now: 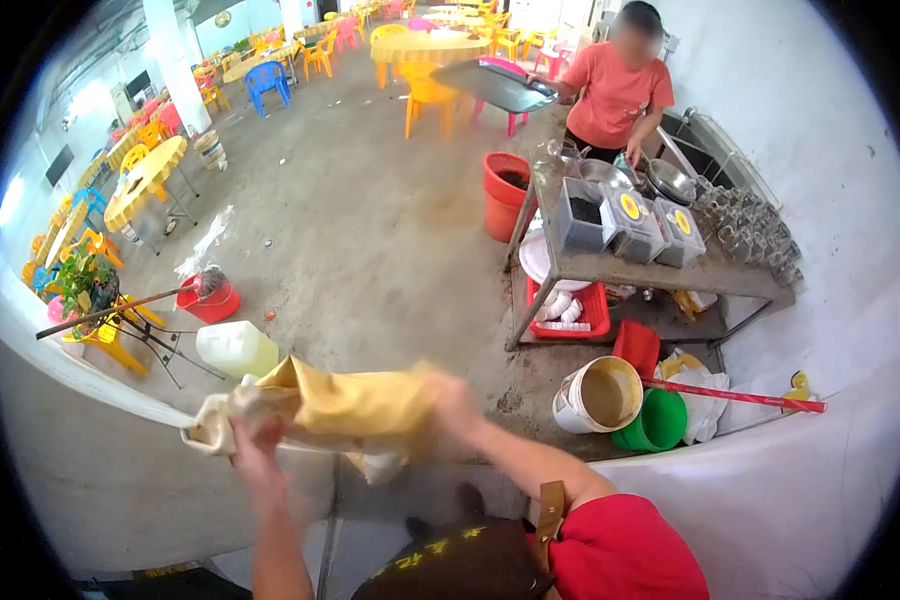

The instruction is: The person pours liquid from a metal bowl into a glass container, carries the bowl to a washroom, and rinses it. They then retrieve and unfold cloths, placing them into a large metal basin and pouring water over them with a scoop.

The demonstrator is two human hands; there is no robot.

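A folded yellow cloth (360, 402) stretches between my two hands, with a whitish part at its left end and another hanging below. My left hand (258, 447) is closed on the pale left end of the cloth. At the other end, my right hand (448, 403) is blurred by motion, with the cloth gripped in it. Just behind the cloth stands a translucent jug (237, 349) on the floor.
Right: a metal table (600, 264) with plastic boxes, bowls and glasses, where a person (625, 95) holds a tray (495, 86). Nearer are a white bucket (570, 402), a green bucket (660, 420) and a red-handled tool (735, 393). Left: a red bucket (210, 303).
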